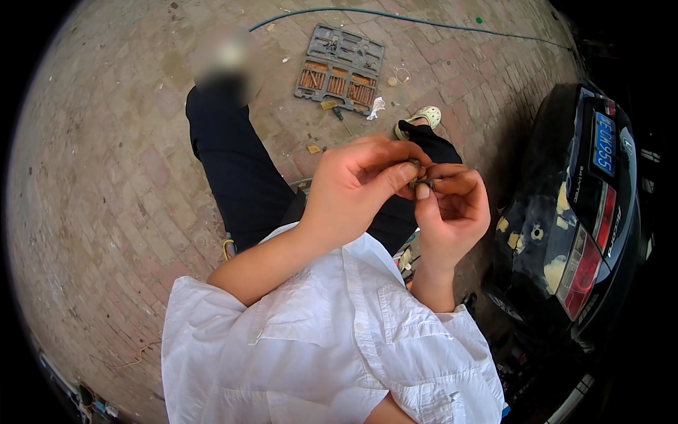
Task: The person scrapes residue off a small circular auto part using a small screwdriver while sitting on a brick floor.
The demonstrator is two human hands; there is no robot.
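Both hands meet in front of my chest over a small dark part point(415, 178), dull and metallic-looking, mostly covered by the fingers; its kind I cannot make out. My left hand point(364, 177) pinches it between thumb and curled forefinger. From the other side my right hand point(455, 205) grips it with thumb and fingertips. Beyond the hands, an open grey tool case point(316, 94) lies on the ground, its compartments filled with rows of rusty bits or sockets. A green-handled screwdriver point(337, 113) rests at the case's near edge, beside a small yellowish block point(328, 104).
A black car point(544, 233) with patches of filler stands close at my right. A green hose point(381, 12) crosses the brick paving point(120, 177) at the far side. Crumpled white tissue point(376, 107) lies near my right shoe point(429, 115). A yellowish scrap point(313, 149) lies between my legs.
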